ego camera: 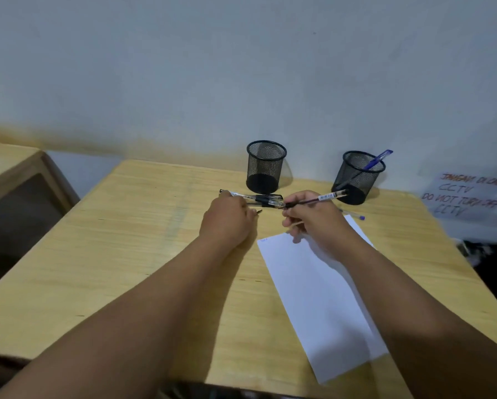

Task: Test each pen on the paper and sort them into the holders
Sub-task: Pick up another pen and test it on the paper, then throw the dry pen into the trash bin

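My right hand (313,223) holds a black pen (320,199) with a white label, its tip pointing left above the table. My left hand (227,221) is closed around a small dark piece (259,211), apparently the pen's cap, just left of that tip. Behind my left hand, a few clear pens with black grips (256,198) lie on the table. A white sheet of paper (313,298) lies under my right forearm, with a faint mark at its top left corner. The left black mesh holder (266,165) looks empty. The right mesh holder (356,177) contains a blue pen (378,159).
Another clear pen with a blue end (356,216) lies beyond the paper, near the right holder. The wooden table (112,240) stands against a pale wall. A handwritten paper sign (469,197) hangs at the right. A second wooden piece of furniture (14,180) stands at the left.
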